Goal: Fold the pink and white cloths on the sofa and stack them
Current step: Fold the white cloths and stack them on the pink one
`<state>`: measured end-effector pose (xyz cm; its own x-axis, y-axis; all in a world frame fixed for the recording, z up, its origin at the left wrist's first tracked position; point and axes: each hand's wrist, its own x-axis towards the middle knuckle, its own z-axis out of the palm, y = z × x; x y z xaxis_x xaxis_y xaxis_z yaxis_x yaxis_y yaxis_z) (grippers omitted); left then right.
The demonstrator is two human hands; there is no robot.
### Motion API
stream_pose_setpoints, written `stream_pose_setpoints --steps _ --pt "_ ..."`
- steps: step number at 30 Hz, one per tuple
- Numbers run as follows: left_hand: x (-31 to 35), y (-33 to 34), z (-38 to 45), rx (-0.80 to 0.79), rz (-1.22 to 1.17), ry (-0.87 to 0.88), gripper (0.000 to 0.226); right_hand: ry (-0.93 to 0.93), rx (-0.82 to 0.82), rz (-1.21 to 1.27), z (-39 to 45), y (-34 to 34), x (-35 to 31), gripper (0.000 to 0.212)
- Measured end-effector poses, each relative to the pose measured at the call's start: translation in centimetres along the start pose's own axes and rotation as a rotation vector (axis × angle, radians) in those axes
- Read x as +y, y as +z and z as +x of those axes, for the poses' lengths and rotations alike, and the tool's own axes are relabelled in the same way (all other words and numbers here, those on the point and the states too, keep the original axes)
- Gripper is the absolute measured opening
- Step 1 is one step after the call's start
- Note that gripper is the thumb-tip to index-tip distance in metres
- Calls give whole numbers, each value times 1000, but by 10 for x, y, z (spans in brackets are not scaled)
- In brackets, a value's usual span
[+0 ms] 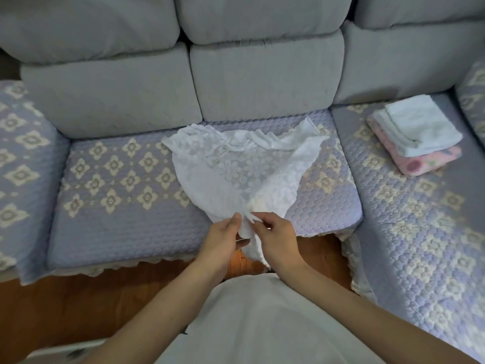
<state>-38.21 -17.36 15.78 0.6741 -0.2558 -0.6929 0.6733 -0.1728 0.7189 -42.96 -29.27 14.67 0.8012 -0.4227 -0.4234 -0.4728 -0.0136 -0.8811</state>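
A white lace cloth [236, 169] with a flower pattern lies crumpled on the middle seat of the sofa [118, 179], its near end gathered at the seat's front edge. My left hand [223, 240] pinches that gathered end between thumb and fingers. My right hand [275, 237] grips the same end just to the right, its fingers curled round the fabric. On the right seat sits a stack: a folded pink flowered cloth [425, 161] at the bottom and folded white cloths [417, 127] on top.
Grey back cushions [262, 74] line the rear of the sofa. The seats wear a quilted lilac cover with cream flower shapes. A wooden floor [91, 306] shows in front of the sofa, and my white top fills the bottom of the view.
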Motion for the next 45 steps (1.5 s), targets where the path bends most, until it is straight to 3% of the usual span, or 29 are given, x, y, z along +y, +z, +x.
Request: stream_pose_setpoints --steps 4,8,11,16,20,26,29,33,36,39,42,45 --pt "-1 -7 -9 -38 -12 42 25 -12 -12 45 -5 7 -3 31" --pt "6 -12 -14 25 51 50 16 -70 59 8 -9 10 -8 17" --pt "8 -15 -14 40 85 49 20 -100 74 -27 -10 13 -12 7" --pt "10 -17 -16 56 142 78 28 -152 96 -71 -13 19 -13 11" --pt "14 -20 -14 24 31 40 27 -246 98 -102 -14 22 -10 9" --pt "27 -18 -17 -1 -181 -98 29 -544 123 -331 -13 24 1 6" --pt "35 -13 -19 -49 -129 -98 30 -535 123 -350 -13 25 -2 14" --pt "54 -11 -8 61 -73 -74 22 -573 17 -237 -12 19 -21 27" --pt "78 -10 -5 74 51 15 21 -386 31 -74 -1 -4 -30 43" --pt "107 -8 -11 14 153 155 19 -243 -18 -164 15 -24 -28 51" --pt "132 -11 -14 -26 220 269 14 -259 -76 -253 19 -28 -33 51" --pt "152 -14 -20 -64 245 316 28 -361 -75 -177 17 -27 -41 57"
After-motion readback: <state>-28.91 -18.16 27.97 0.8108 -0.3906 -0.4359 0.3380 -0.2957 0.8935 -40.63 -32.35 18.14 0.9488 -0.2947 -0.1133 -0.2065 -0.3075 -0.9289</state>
